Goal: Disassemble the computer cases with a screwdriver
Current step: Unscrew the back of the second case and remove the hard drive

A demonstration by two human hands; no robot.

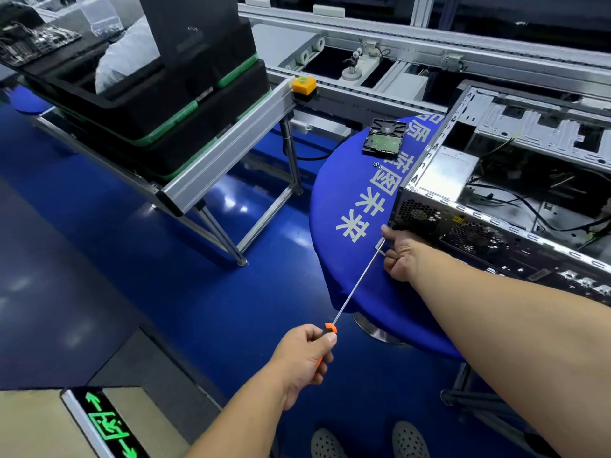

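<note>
Both arms reach forward, left grip (305, 353) and right grip (398, 254) curled closed.

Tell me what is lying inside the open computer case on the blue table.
Inside the computer case show a silver metal box, loose black cables and the bare perforated chassis wall. The case's rear panel and the frame edge hide whatever sits lower.

Left of the case (496, 200), the blue table (344, 206) lies bare up to the hard drive (385, 137) and two screws (377, 165). The screwdriver (357, 282) shaft crosses the case's near corner. Wires fill its open bay.
</note>
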